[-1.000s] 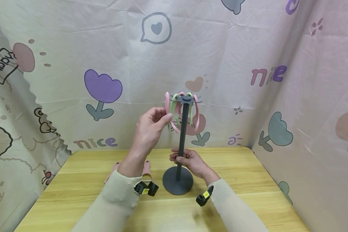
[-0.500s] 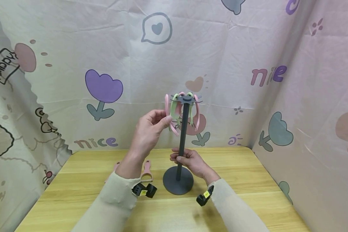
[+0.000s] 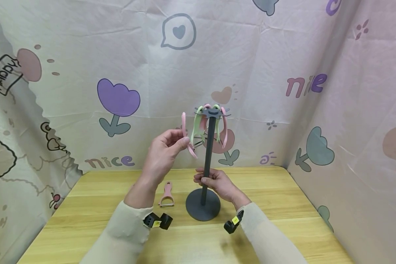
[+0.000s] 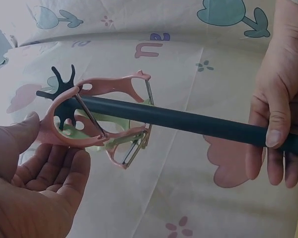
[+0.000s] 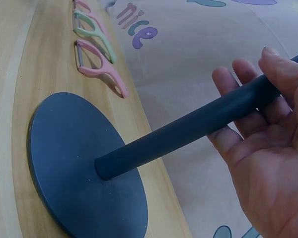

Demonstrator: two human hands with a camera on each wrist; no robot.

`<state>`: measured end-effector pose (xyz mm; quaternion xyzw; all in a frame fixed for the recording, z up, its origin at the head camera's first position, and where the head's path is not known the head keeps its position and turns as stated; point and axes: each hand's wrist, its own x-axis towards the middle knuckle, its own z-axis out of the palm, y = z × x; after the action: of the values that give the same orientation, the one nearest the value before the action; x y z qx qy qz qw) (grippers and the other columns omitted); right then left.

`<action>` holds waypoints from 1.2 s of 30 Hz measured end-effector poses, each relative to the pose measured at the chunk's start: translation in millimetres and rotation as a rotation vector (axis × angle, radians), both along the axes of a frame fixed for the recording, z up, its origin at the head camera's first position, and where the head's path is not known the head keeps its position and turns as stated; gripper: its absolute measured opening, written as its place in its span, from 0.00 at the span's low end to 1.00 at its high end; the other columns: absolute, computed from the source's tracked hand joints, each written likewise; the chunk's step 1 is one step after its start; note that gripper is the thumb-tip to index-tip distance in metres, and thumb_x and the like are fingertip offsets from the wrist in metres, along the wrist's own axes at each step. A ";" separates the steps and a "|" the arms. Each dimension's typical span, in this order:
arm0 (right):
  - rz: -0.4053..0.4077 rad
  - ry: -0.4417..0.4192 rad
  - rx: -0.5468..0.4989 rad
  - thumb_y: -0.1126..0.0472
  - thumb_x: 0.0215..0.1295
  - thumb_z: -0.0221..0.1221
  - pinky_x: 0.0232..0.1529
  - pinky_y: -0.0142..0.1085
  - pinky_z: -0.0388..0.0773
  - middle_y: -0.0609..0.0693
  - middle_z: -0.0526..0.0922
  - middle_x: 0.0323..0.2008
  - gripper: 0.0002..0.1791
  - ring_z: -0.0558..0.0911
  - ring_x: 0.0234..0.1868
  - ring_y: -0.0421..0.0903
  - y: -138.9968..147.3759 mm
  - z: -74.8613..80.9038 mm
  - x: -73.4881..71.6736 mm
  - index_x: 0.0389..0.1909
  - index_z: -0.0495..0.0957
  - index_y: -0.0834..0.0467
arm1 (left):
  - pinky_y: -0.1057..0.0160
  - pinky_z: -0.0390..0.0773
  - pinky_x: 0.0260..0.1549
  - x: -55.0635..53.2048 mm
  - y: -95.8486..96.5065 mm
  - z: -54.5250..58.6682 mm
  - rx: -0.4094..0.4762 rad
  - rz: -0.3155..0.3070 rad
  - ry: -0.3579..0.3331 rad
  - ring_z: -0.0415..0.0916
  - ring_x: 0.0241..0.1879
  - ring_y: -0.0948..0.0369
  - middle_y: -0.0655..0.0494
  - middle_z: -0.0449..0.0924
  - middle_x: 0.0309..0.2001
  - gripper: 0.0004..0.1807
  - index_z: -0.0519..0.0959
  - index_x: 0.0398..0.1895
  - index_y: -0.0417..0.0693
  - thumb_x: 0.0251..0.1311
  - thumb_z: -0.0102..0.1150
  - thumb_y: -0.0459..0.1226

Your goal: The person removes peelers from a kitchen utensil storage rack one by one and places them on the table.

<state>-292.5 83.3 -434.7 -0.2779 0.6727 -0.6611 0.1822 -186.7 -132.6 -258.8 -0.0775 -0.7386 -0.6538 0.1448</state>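
Note:
My left hand (image 3: 163,152) pinches a pink Y-shaped peeler (image 3: 184,132) between thumb and fingers, just left of the dark stand's hooked top (image 3: 212,113). In the left wrist view the metal blade of that pink peeler (image 4: 53,126) points toward the pole. Green and pink peelers hang from the hooks, among them a green peeler (image 3: 197,123) and a pink peeler (image 3: 224,128). Lower down, my right hand (image 3: 219,185) holds the stand's pole (image 3: 208,157), thumb on one side and fingers on the other. The round base (image 3: 202,205) rests on the table.
On the wooden table (image 3: 267,212), left of the base, lies a pink peeler (image 3: 167,194). The right wrist view shows a green peeler (image 5: 97,34) and another pink peeler (image 5: 84,6) beyond it. A patterned cloth (image 3: 250,55) hangs behind and beside the table.
My left hand has moved left and slightly down with the pink peeler, which now stands apart from the hooks. The right hand and stand have kept their place.

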 end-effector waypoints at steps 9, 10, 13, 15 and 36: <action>-0.004 -0.004 -0.005 0.66 0.78 0.59 0.66 0.45 0.79 0.62 0.85 0.60 0.23 0.85 0.63 0.53 0.4 -0.7 -0.3 0.70 0.74 0.65 | 0.52 0.75 0.69 3.0 -9.5 -9.1 0.019 0.000 -0.021 0.82 0.55 0.54 0.46 0.83 0.51 0.15 0.82 0.58 0.44 0.72 0.66 0.37; -0.003 -0.001 -0.004 0.66 0.78 0.59 0.66 0.45 0.79 0.63 0.85 0.60 0.23 0.85 0.63 0.54 0.3 -0.7 -0.2 0.70 0.74 0.66 | 0.52 0.74 0.69 3.6 -10.9 -10.8 0.013 0.005 -0.029 0.81 0.55 0.54 0.47 0.83 0.51 0.15 0.82 0.58 0.44 0.72 0.66 0.38; -0.001 0.014 0.000 0.66 0.78 0.58 0.66 0.45 0.79 0.65 0.84 0.61 0.23 0.84 0.64 0.56 0.3 -0.3 0.0 0.71 0.73 0.66 | 0.52 0.74 0.68 4.5 -15.0 -16.1 0.007 0.021 -0.047 0.80 0.55 0.55 0.47 0.83 0.51 0.15 0.82 0.58 0.44 0.72 0.66 0.38; -0.003 0.021 0.004 0.66 0.78 0.58 0.66 0.46 0.79 0.67 0.83 0.61 0.24 0.84 0.64 0.56 0.3 0.4 0.3 0.71 0.73 0.66 | 0.53 0.74 0.67 4.6 -17.8 -19.4 -0.003 0.032 -0.054 0.79 0.56 0.54 0.47 0.83 0.52 0.16 0.82 0.58 0.44 0.72 0.66 0.39; -0.026 0.051 0.013 0.64 0.77 0.60 0.65 0.44 0.80 0.66 0.84 0.60 0.24 0.85 0.63 0.55 -1.2 3.2 2.7 0.70 0.74 0.67 | 0.63 0.80 0.54 3.5 -42.0 -55.8 -0.155 0.162 -0.159 0.78 0.53 0.53 0.47 0.81 0.54 0.21 0.80 0.58 0.46 0.70 0.69 0.47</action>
<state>-289.8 82.1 -431.5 -0.2847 0.6851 -0.6516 0.1580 -183.2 -174.5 -314.6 0.0236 -0.7999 -0.5851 0.1315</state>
